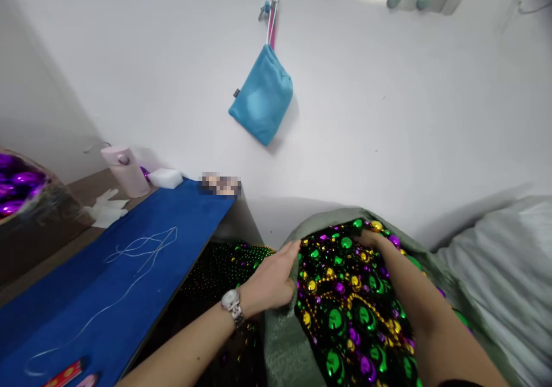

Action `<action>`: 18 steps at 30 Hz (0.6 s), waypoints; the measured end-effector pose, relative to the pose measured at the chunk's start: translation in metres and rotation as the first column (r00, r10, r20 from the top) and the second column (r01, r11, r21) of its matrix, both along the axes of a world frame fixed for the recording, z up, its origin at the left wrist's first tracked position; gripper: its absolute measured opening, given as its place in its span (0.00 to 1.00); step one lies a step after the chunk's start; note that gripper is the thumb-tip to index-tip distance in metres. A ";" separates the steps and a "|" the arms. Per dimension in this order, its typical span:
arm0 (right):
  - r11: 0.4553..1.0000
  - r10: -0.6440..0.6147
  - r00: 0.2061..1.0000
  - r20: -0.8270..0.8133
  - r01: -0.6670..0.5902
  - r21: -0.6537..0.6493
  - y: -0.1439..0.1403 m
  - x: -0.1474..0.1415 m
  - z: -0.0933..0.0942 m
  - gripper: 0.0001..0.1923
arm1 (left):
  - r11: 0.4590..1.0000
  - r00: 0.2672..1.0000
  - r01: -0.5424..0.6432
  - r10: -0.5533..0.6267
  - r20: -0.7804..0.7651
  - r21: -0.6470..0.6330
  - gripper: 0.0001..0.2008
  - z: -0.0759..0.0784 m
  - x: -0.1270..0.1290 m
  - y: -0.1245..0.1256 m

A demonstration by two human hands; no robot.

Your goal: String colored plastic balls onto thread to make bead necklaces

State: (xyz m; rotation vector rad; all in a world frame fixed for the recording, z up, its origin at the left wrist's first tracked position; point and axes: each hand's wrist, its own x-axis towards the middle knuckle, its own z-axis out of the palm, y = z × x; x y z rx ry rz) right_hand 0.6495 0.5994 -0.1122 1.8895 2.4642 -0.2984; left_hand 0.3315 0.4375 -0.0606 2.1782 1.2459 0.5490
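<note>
**Hands at the mouth of a bead sack**

White wall stands behind a blue counter (129,260) with a thin white string (142,249). Beside its right edge, the left hand (271,280) clamps the rim of a green sack (284,341). The right hand (373,238) is in the beads (345,295) at the far rim; its grip I cannot tell. Holding the rim wide and firm seems wise. The sack is full of green, purple and gold beads.

Glossy metallic-looking beads (345,295) fill a matt green woven cloth sack (284,347); the blue mat (86,283) looks felt-like.
</note>
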 end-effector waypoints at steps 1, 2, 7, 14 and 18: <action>1.000 0.008 1.000 0.005 -0.008 -0.006 -0.009 0.001 0.001 0.12 | 0.999 0.999 -0.034 0.034 0.017 0.006 0.41 -0.002 0.000 0.002; 1.000 0.022 1.000 0.009 -0.022 -0.009 -0.021 0.001 0.001 0.13 | 0.998 0.997 -0.063 0.063 0.038 0.012 0.41 -0.003 0.000 0.005; 0.986 0.164 0.986 -0.020 -0.164 0.005 -0.088 -0.014 -0.018 0.35 | 0.996 0.988 -0.092 0.090 0.126 0.010 0.41 -0.010 0.003 0.012; 0.990 -0.142 0.981 0.128 0.142 0.011 -0.041 0.022 -0.036 0.30 | 0.999 0.991 -0.036 0.031 0.134 0.035 0.42 -0.011 -0.002 0.003; 0.941 -0.338 0.918 0.207 0.333 0.060 0.001 0.033 -0.036 0.19 | 0.998 0.993 0.026 -0.032 0.114 0.052 0.43 -0.011 0.002 -0.005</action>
